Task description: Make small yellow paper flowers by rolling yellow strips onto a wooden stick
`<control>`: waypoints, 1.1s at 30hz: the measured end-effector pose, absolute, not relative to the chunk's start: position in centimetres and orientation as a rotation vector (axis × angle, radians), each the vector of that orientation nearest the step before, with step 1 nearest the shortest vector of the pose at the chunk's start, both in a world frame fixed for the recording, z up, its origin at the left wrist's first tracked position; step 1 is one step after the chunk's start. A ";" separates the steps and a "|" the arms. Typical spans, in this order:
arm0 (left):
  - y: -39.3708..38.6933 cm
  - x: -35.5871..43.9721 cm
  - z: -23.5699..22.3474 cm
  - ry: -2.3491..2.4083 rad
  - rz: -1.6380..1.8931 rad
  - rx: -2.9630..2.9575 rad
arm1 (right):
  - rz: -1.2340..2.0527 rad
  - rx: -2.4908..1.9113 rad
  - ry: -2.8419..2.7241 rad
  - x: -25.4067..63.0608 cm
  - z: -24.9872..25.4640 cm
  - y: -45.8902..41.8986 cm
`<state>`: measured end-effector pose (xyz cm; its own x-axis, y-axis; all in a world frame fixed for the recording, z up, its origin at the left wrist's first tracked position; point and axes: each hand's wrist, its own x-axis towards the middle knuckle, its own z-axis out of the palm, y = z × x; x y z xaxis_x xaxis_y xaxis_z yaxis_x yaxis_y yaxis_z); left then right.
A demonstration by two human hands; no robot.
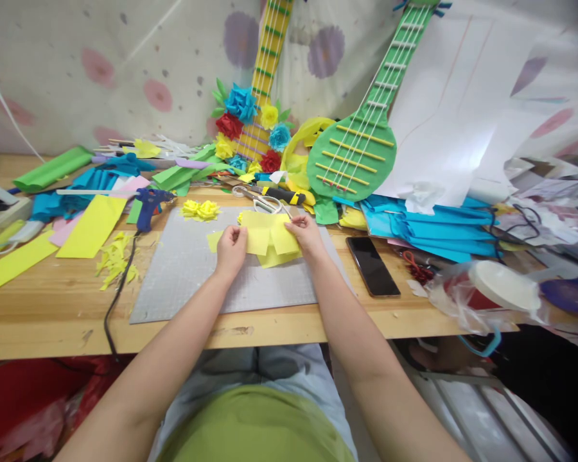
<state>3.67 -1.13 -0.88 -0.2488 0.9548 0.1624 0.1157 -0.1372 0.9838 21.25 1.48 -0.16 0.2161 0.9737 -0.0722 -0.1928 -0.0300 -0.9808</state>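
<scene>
Between my two hands is a piece of yellow crepe paper (256,233) with a slit in its lower edge, raised over a grey cutting mat (187,282). My left hand (232,249) pinches its left end. The right end is pinched by my right hand (307,236). More yellow paper (274,259) lies under it on the mat. White-handled scissors (264,204) rest just behind, partly hidden by the paper. Yellow paper flowers (200,210) sit at the mat's back left.
A blue glue gun (147,206) with a trailing cord stands left, near yellow scraps (116,260). A phone (373,266) lies right of the mat. Behind lean a green paper instrument (354,157) and a yellow one (270,58) with flowers. Blue paper (424,228) is stacked right.
</scene>
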 end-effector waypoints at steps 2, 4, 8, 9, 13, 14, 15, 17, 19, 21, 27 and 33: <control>-1.1 3.7 -0.9 1.399 1.466 1.263 | 1.279 -1.145 -0.845 21.5 0.2 1.3; -1.1 3.7 -0.9 1.403 1.464 1.258 | 1.495 -1.071 -0.818 21.8 0.6 1.0; -0.9 3.7 -0.9 1.397 1.469 1.201 | 1.721 -0.943 -0.864 22.1 1.3 0.5; -0.9 3.6 -1.0 1.387 1.473 1.186 | 1.748 -0.920 -0.891 22.1 1.4 0.4; -0.8 3.6 -0.9 1.358 1.495 1.124 | 1.814 -0.901 -0.978 22.0 1.5 0.0; -0.8 3.6 -0.8 1.357 1.501 1.108 | 1.819 -0.914 -0.981 21.9 1.5 -0.1; -0.9 3.6 -0.8 1.356 1.509 1.093 | 1.822 -0.925 -0.978 21.9 1.4 0.0; -0.8 3.6 -0.7 1.349 1.526 1.076 | 1.807 -0.938 -0.966 21.9 1.2 0.1; -0.8 3.5 -0.7 1.341 1.541 1.073 | 1.761 -0.941 -0.956 21.9 1.0 0.3; -0.7 3.4 -0.8 1.331 1.549 1.068 | 1.720 -0.928 -0.964 21.8 1.0 0.4; -0.6 3.0 -0.8 1.320 1.605 1.021 | 1.708 -0.930 -1.000 21.7 1.3 0.1; -0.5 2.8 -0.5 1.297 1.635 0.979 | 1.624 -0.930 -0.992 21.7 1.1 0.1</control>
